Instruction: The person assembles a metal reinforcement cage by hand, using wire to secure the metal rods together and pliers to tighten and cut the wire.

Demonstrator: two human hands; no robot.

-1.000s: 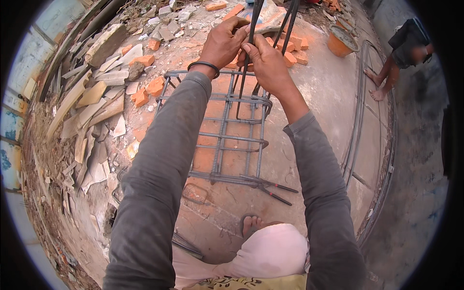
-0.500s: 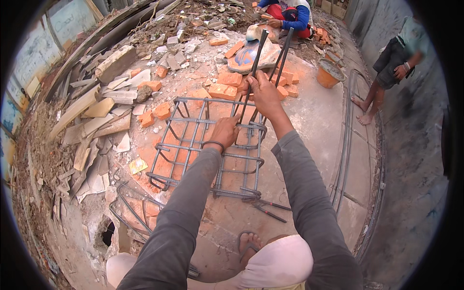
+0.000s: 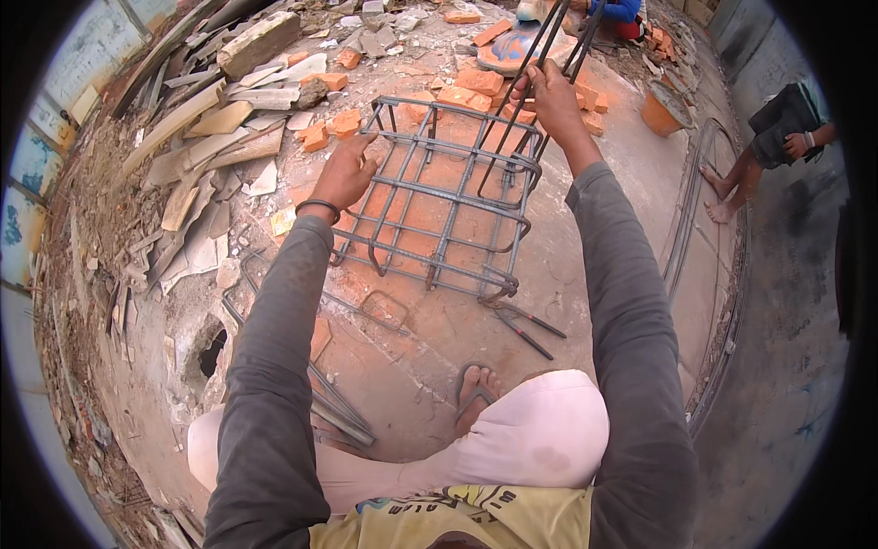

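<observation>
A rebar cage (image 3: 445,194) of grey steel bars and bent stirrups lies on the ground in front of me. My left hand (image 3: 346,176) is at its far left corner, thumb and index finger apart, fingertips at or very close to the outer bar. I cannot tell if they touch. My right hand (image 3: 553,99) is closed around several thin dark steel bars (image 3: 518,102), held slanting above the cage's far right side. Their lower ends reach down among the cage bars. Beside the cage's near right corner lies a pair of pincers (image 3: 529,333) with handles spread.
Orange bricks (image 3: 474,84) lie beyond the cage. Broken boards and rubble (image 3: 206,146) cover the left. An orange bucket (image 3: 665,112) stands at right, near long bars (image 3: 686,215) along the wall. One person (image 3: 786,128) stands at right; another (image 3: 626,13) is at the far end.
My left hand has left the dark bars and moved to the cage's far left corner. The cage sits turned at a different angle. My right hand still grips the bars.
</observation>
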